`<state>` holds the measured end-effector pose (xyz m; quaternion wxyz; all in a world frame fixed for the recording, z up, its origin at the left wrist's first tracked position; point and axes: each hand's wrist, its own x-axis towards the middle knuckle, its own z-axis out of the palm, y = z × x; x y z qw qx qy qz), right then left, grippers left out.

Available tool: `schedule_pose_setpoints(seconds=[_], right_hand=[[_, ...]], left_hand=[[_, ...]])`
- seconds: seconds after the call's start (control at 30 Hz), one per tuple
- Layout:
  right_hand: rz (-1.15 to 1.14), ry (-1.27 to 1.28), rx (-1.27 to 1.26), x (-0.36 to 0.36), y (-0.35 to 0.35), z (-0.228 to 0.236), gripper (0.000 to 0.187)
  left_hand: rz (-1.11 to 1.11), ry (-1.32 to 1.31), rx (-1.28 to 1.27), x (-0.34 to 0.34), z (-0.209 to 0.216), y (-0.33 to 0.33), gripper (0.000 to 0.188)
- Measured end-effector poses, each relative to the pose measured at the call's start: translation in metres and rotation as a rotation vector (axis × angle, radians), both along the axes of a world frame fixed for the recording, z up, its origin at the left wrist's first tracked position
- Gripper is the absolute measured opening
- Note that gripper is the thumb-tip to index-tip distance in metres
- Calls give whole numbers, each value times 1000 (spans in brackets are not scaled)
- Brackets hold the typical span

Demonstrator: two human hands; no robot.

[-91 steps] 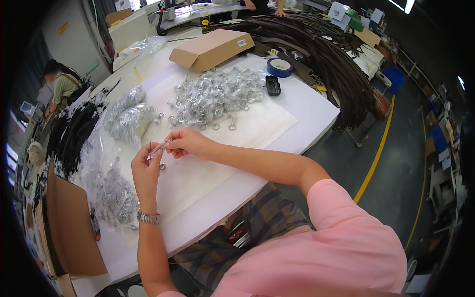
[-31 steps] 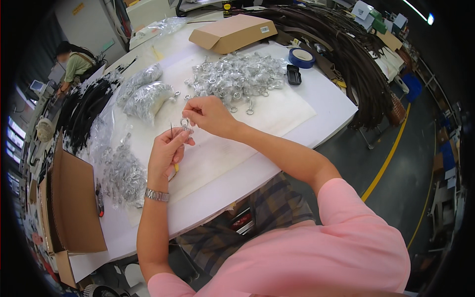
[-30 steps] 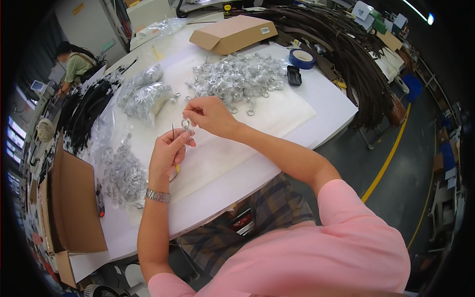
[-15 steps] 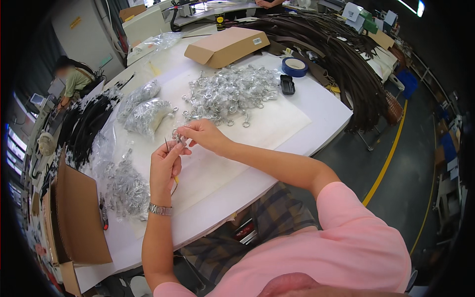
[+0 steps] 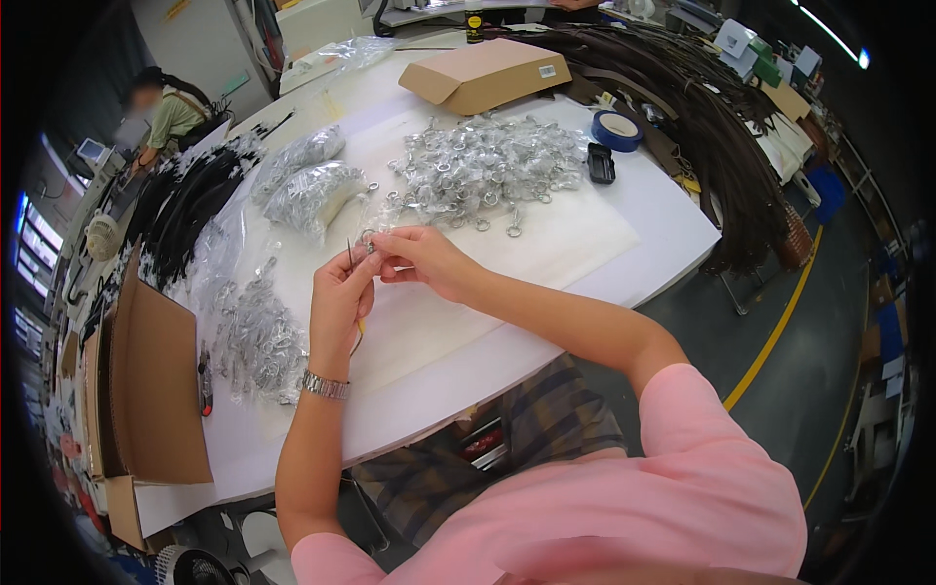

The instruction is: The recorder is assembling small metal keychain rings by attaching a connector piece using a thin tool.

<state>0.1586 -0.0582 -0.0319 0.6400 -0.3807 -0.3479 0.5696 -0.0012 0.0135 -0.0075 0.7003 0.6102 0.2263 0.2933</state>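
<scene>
From where I stand, I see the person hold one small metal ring [image 5: 368, 236] between the two hands, just above the near middle of the white table [image 5: 624, 214]. The left hand [image 5: 342, 292] has a narrow grip, with thumb and finger pinched at the lower side of this ring; the same hand also keeps a thin tool [image 5: 349, 253], its dark point up, and a yellow part [image 5: 361, 325] below the palm, which I think is its handle. The right hand [image 5: 426, 261] is also narrow, its fingertips meeting at the ring from the right; whether they press metal or some plastic film, I cannot tell. To do this well, I would say the left pinch should be firm and quiet, so that the right fingers can make the fine work. The sharp point stands very near to the fingertips, so it is better to turn it a little away. For easy reaching, the big heap of rings [image 5: 497, 166] lies on the far side, the other heap [image 5: 258, 336] at the near left, beside the open carton [image 5: 161, 380]. It is wise, in my opinion, not to let the two heaps mix, and to work above the bare cloth, where a dropped piece is quickly found.
</scene>
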Motion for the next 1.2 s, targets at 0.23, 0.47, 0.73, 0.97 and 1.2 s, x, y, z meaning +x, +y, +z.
schedule_pose_setpoints(seconds=[0.23, 0.47, 0.73, 0.97, 1.2], right_hand=[[-59, -27, -3, 3, -1, 6, 25], [-14, -6, 25, 8, -2, 13, 28], [337, 409, 400, 72, -19, 37, 31], [207, 113, 301, 77, -5, 36, 27], [80, 110, 14, 54, 1, 17, 25]], left_hand=[[-28, 55, -12, 0, 0, 0, 16], [10, 12, 42, -2, -8, 7, 17], [-10, 10, 6, -6, -1, 5, 24], [56, 48, 10, -5, 5, 9, 24], [52, -1, 25, -2, 4, 3, 18]])
